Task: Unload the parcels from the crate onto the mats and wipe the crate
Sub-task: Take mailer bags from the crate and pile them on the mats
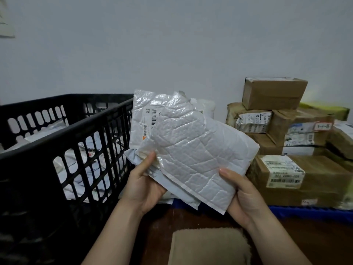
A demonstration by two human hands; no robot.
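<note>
Parcels [191,159], perhaps four overlapping, between left hand [147,188] and right hand [246,197].

Both bare forearms rise from the lower edge and angle toward each other. The left hand [146,190] grips the near left edge of a stack of bubble mailers [193,150], thumb on top, fingers hidden behind. The right hand [243,199] grips the stack's lower right corner, thumb on top, fingers hidden behind.
</note>
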